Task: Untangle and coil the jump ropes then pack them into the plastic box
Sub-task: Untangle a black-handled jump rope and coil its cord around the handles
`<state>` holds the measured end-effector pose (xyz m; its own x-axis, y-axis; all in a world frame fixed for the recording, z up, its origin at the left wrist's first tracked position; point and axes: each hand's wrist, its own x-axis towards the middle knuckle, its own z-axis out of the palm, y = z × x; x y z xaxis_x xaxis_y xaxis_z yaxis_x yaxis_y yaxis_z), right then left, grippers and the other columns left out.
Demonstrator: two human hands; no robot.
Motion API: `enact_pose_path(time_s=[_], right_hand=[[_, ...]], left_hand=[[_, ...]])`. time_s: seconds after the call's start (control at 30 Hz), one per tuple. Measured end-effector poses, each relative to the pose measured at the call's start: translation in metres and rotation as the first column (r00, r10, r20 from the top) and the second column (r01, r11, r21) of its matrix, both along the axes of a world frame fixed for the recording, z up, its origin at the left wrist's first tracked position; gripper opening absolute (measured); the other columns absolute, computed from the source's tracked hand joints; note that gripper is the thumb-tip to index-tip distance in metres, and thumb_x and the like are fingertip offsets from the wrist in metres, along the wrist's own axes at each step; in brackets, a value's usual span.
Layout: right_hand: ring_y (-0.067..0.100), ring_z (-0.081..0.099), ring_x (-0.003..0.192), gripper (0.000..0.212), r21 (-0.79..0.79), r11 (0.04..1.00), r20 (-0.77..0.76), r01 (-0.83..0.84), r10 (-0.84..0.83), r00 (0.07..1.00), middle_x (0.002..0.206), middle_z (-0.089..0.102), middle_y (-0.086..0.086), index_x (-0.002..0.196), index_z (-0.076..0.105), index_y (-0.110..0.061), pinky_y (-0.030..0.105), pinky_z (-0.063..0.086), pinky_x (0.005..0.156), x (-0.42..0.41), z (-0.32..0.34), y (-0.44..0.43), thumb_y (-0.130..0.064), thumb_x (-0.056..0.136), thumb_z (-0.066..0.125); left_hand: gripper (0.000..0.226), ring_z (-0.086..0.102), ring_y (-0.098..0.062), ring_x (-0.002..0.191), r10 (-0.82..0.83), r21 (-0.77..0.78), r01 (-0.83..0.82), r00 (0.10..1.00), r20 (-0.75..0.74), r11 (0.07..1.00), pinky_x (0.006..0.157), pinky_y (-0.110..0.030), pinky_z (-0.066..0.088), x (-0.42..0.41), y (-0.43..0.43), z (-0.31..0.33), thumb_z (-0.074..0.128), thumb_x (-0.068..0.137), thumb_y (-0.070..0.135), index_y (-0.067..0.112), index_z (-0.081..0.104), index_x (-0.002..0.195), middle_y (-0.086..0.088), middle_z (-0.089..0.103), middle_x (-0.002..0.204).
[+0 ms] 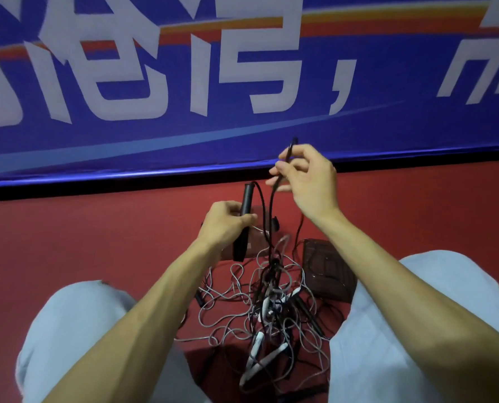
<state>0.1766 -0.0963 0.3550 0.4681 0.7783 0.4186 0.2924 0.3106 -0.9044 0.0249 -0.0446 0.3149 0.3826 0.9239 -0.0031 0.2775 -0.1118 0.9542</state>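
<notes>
Farthest left of the grips we see our left knee [76, 330] in pale blue-grey cloth, low on the red floor [68, 242]. Our left hand [227, 225] is curled tight round a slim black matte jump rope handle [244, 219], which stands nearly upright. Its top pokes above the fist and its butt hangs below.

Just below and right of that grip sits a clear plastic box [254, 245], see-through enough that the red floor shows through it. From the handle's top a thin black cord [261, 199] arches up, then drops to the heap.

Straight beneath the gap between our two grips lies the tangled heap of jump ropes [271, 309]. It is thin grey cords in loose loops, black cords knotted through them, and a few white handles [257, 344] near its bottom.

Up and right of the left grip, our right hand [309, 181] pinches a black cord strand [284, 164] between thumb and forefinger. The other fingers are loosely spread, and the strand's bend sticks up above the pinch.

Below the right grip a clear ribbed plastic panel [326, 269] lies tilted by the heap. Beyond it is our right knee [446, 301]. Behind both grips hangs a blue banner with large white characters [155, 82].
</notes>
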Motion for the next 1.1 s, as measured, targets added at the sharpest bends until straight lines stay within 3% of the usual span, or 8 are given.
enact_pose_path(time_s=[0.1, 0.23, 0.37, 0.57, 0.7, 0.93, 1.03, 1.1], right_hand=[[0.016, 0.069, 0.058, 0.019, -0.014, 1.0, -0.067, -0.006, 0.005, 0.998, 0.072, 0.065, 0.008, 0.086, 0.053, -0.014, 0.033, 0.059, 0.057, -0.002, -0.001, 0.001, 0.003, 0.094, 0.052], [0.021, 0.071, 0.062, 0.015, 0.015, 1.0, -0.108, -0.023, 0.024, 0.994, 0.075, 0.066, 0.01, 0.089, 0.054, -0.013, 0.032, 0.058, 0.057, 0.001, 0.004, 0.001, 0.0, 0.095, 0.053], [0.022, 0.071, 0.063, 0.007, 0.018, 0.996, -0.125, -0.086, 0.088, 0.988, 0.076, 0.067, 0.011, 0.097, 0.055, -0.006, 0.029, 0.057, 0.055, -0.006, 0.005, -0.003, 0.001, 0.095, 0.053], [0.022, 0.072, 0.065, 0.008, 0.083, 0.991, -0.239, -0.105, 0.122, 0.963, 0.077, 0.066, 0.011, 0.1, 0.053, -0.006, 0.033, 0.059, 0.059, -0.007, 0.012, -0.004, 0.0, 0.097, 0.05], [0.016, 0.071, 0.064, 0.006, 0.051, 0.991, -0.295, -0.127, 0.136, 0.946, 0.081, 0.066, 0.012, 0.102, 0.054, -0.005, 0.026, 0.056, 0.055, -0.005, 0.008, -0.003, -0.003, 0.097, 0.052], [0.019, 0.065, 0.068, 0.018, -0.168, 0.968, -0.202, -0.188, 0.152, 0.967, 0.085, 0.063, 0.011, 0.103, 0.059, -0.002, 0.026, 0.058, 0.059, -0.003, -0.004, 0.001, -0.012, 0.102, 0.044], [0.017, 0.064, 0.075, 0.024, -0.391, 0.878, -0.084, -0.275, 0.264, 0.961, 0.088, 0.066, 0.01, 0.096, 0.061, -0.009, 0.028, 0.057, 0.069, -0.003, -0.015, 0.001, 0.005, 0.095, 0.042], [0.015, 0.062, 0.082, 0.033, -0.528, 0.791, 0.1, -0.308, 0.418, 0.903, 0.096, 0.069, 0.008, 0.098, 0.064, -0.014, 0.028, 0.052, 0.077, -0.003, -0.026, 0.001, 0.011, 0.087, 0.046]], left_hand=[[0.009, 0.067, -0.026, 0.067, 0.079, -0.109, -0.062, 0.984, 0.162, 0.992, 0.073, -0.046, 0.058, 0.001, -0.001, 0.001, 0.067, 0.089, 0.006, 0.006, 0.063, 0.082, -0.016, 0.066, 0.081], [0.004, 0.07, -0.014, 0.06, 0.146, -0.21, -0.065, 0.906, 0.398, 0.975, 0.05, -0.024, 0.054, 0.0, -0.005, 0.013, 0.059, 0.094, 0.004, 0.006, 0.057, 0.093, -0.01, 0.068, 0.081], [0.007, 0.07, -0.012, 0.074, 0.038, -0.043, -0.024, 0.935, 0.353, 0.999, 0.053, -0.02, 0.049, 0.004, -0.011, 0.017, 0.062, 0.093, 0.005, 0.011, 0.061, 0.094, -0.01, 0.072, 0.092], [0.01, 0.071, -0.013, 0.079, -0.172, -0.049, 0.203, 0.915, 0.365, 0.978, 0.06, -0.026, 0.057, 0.005, -0.023, 0.023, 0.059, 0.094, 0.004, 0.007, 0.061, 0.103, -0.009, 0.074, 0.093], [0.008, 0.072, -0.021, 0.072, -0.176, -0.023, 0.196, 0.92, 0.351, 0.98, 0.06, -0.028, 0.057, 0.004, -0.026, 0.024, 0.061, 0.092, 0.0, 0.008, 0.058, 0.093, -0.014, 0.07, 0.083], [0.011, 0.071, -0.023, 0.064, 0.06, -0.134, 0.015, 0.838, 0.543, 0.991, 0.056, -0.027, 0.056, 0.004, -0.018, 0.03, 0.058, 0.092, -0.004, 0.007, 0.057, 0.088, -0.006, 0.068, 0.067], [0.01, 0.071, -0.023, 0.069, 0.107, -0.189, 0.023, 0.754, 0.648, 0.982, 0.056, -0.028, 0.056, 0.0, -0.014, 0.036, 0.056, 0.094, -0.002, 0.006, 0.057, 0.087, -0.007, 0.066, 0.069], [0.008, 0.072, -0.023, 0.071, 0.119, -0.224, 0.063, 0.692, 0.711, 0.972, 0.059, -0.029, 0.057, -0.003, -0.011, 0.039, 0.054, 0.095, 0.0, 0.005, 0.055, 0.089, -0.004, 0.065, 0.064]])
